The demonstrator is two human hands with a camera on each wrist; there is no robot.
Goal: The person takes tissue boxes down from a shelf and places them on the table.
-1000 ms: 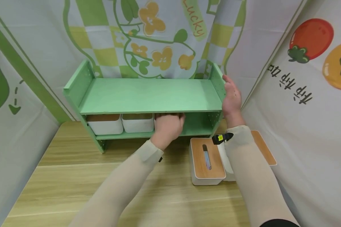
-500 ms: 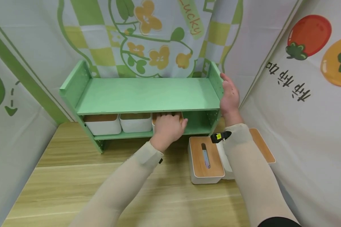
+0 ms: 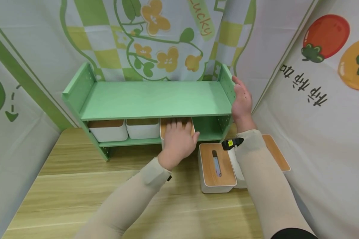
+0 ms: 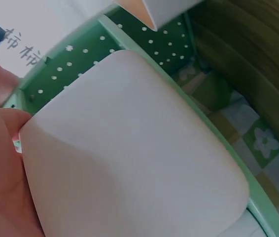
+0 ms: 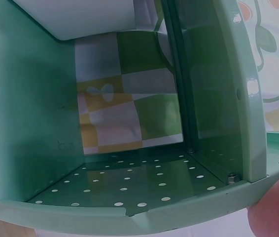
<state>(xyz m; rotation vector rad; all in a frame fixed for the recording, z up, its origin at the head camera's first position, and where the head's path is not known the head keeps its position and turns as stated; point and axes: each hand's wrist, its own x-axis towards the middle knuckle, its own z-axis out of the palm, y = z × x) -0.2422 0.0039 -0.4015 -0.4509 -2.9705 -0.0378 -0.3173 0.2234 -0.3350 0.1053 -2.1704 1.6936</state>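
My left hand (image 3: 179, 139) lies over a white box with a wooden lid (image 3: 164, 127) on the lower level of a green shelf (image 3: 158, 99). Its fingers are stretched across the lid, and the thumb sticks out at the right side. The box's pale face (image 4: 129, 133) fills the middle of the left wrist view and juts past the shelf edge. Against the outside of the shelf's right end panel rests my right hand (image 3: 243, 104), fingers extended upward. Only a bit of that hand shows in the right wrist view, by the panel's edge.
Two similar boxes, one at the far left (image 3: 109, 132) and one beside it (image 3: 143, 130), sit on the lower level. On the wooden table (image 3: 107, 199), a slotted-lid box (image 3: 209, 169) stands front right. Another wooden-lidded container (image 3: 276, 154) is partly behind my right arm.
My left hand has drawn back toward me, its fingers straightening over the lid. The third box has come forward and shows more of its lid. The right hand stays against the panel.
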